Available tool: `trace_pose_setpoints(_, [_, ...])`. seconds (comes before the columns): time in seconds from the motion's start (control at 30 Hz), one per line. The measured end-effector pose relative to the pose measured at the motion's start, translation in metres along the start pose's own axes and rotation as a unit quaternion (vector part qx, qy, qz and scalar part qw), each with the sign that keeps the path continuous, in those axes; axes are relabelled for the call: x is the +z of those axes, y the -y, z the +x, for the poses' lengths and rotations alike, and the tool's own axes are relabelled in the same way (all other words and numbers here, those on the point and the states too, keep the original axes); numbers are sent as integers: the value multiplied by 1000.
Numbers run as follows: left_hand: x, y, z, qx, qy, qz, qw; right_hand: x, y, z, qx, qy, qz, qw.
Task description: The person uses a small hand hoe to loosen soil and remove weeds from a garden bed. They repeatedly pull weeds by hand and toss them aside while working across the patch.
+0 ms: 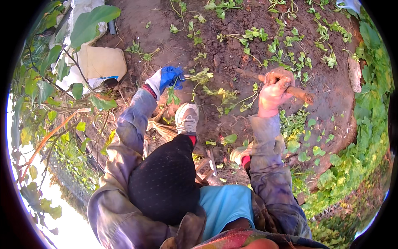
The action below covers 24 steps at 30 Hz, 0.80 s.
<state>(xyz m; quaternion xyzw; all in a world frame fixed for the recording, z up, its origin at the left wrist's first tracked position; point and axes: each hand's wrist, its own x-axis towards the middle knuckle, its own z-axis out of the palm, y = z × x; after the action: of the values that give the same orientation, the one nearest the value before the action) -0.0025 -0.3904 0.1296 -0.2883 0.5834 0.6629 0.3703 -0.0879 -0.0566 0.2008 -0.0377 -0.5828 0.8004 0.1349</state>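
Observation:
My left hand [166,79], in a blue and white work glove, is closed around a leafy green seedling [202,76]. Its pale stem comes out by the fingertips, and some leaves hang below the glove. My right hand [276,93] is bare and caked with mud. It grips a short, soil-covered wooden stick [300,94], held nearly level, whose thinner end points left above the soil. Under and between the hands lies damp brown soil [227,62]. More limp seedlings [224,93] lie on it, and others [248,35] are scattered farther out.
A dirty plastic jerrycan [104,62] stands at the left behind a branch with broad leaves [93,25]. My shoe [187,116] rests on the soil, near a low wooden stool [205,168]. Low green plants [370,109] line the bed's right edge, with a stone block [354,74].

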Motion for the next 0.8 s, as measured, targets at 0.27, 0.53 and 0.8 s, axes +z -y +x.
trace_pose_setpoints(0.27, [5, 15, 0, -40, 9, -23, 999, 1, -11, -11, 28, -32, -17, 999])
trace_pose_setpoints(0.53, [29, 12, 7, -60, 66, 102, 991, -15, -38, -62, -35, 123, -14, 992])
trace_pose_setpoints(0.8, [52, 18, -1, -45, 90, 88, 991, 9, -46, -77, -231, 523, -200, 796])
